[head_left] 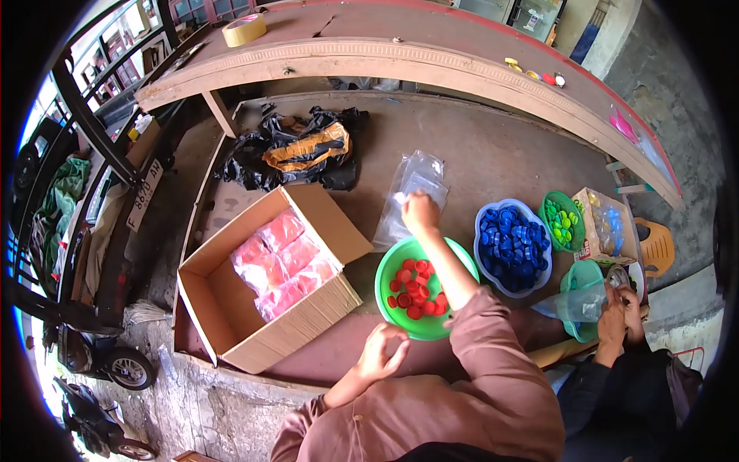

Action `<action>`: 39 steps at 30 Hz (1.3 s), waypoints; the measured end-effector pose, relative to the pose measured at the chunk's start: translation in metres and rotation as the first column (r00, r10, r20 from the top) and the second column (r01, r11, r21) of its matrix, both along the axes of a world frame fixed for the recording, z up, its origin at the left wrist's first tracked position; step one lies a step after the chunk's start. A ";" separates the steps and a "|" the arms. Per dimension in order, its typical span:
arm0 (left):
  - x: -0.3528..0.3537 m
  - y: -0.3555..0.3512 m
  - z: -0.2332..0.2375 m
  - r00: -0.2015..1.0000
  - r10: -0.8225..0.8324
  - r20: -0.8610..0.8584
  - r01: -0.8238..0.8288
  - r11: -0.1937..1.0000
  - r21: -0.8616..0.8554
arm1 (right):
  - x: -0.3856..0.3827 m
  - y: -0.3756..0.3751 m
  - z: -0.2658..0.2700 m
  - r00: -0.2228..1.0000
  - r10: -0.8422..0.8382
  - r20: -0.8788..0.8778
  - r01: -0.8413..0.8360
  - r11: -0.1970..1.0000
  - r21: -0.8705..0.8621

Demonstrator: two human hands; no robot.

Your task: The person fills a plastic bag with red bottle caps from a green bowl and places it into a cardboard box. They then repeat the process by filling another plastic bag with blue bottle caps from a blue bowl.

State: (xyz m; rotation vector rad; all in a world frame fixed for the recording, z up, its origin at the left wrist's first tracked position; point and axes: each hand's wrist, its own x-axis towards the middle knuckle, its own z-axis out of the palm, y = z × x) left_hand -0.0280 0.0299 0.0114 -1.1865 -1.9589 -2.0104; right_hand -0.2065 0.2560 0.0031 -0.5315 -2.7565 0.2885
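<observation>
My right hand (421, 213) reaches over a green basin (382, 296) and is closed on a clear plastic bag (391, 222) from the flat bags lying behind it. Inside the basin are several red bottle caps (414, 312). At the basin's near left rim, my left hand (382, 350) is empty, its fingers curved and thumb apart. An open cardboard box (269, 343) stands to the left, holding several clear bags of red caps (285, 266).
Right of the basin are a bowl of blue caps (512, 239), a basket of green caps (562, 219) and a small carton (608, 223). A co-worker's hands (616, 316) hold a clear bag. Black plastic (339, 165) lies behind; a raised shelf (431, 58) crosses the back.
</observation>
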 end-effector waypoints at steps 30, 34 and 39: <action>-0.008 -0.122 0.048 0.403 -0.609 0.683 0.459 0.780 0.425 | 0.267 -0.061 0.065 0.894 -0.165 -0.417 -0.436 -0.103 -0.894; 0.007 -0.120 0.046 0.575 -0.412 0.706 0.391 0.897 0.205 | 0.264 -0.056 0.050 0.885 -0.198 -0.421 -0.397 0.149 -0.906; 0.022 -0.114 0.056 0.758 -0.263 0.597 0.137 0.959 0.248 | 0.271 -0.114 0.101 0.780 -0.109 -0.617 -0.182 0.903 -0.389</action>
